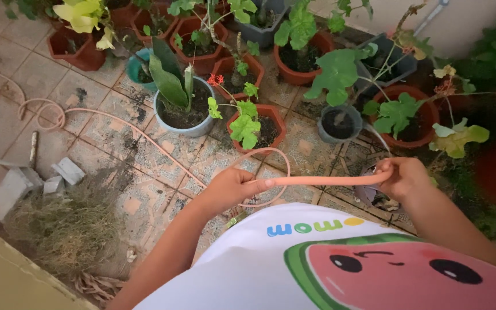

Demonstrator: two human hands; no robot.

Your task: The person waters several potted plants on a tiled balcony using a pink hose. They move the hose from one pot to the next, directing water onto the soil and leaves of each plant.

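- Hands, two, both bare, both closed on one hose (322,181).
- Left hand (231,186) clenched round the hose, thumb laid along it, pointing right.
- Right hand (403,177) gripping the hose's far end section; fingers curled over it.
- Hose pink, thin; taut and level between the two hands, just above a white shirt (294,252) with a watermelon picture.
- Behind the left hand the hose makes one loop, then runs left across the tiled floor (7,109) to one more small coil (41,115) near the left edge.
- Pots counted: about six terracotta, one pale grey-blue pot (188,129), one teal, one small dark grey pot (340,123), two dark square ones at the back. Count rough; leaves hide some rims.
- Grey-blue pot holds a broad-leaved plant; nearest terracotta pot (259,129) holds a small plant with lobed leaves and a red flower cluster.
- Concrete chunks (30,181), about three, on the floor at left, with one bar or stick beside them.
- Dry grass heap (64,227), one, lower left; spilled soil on tiles near it.
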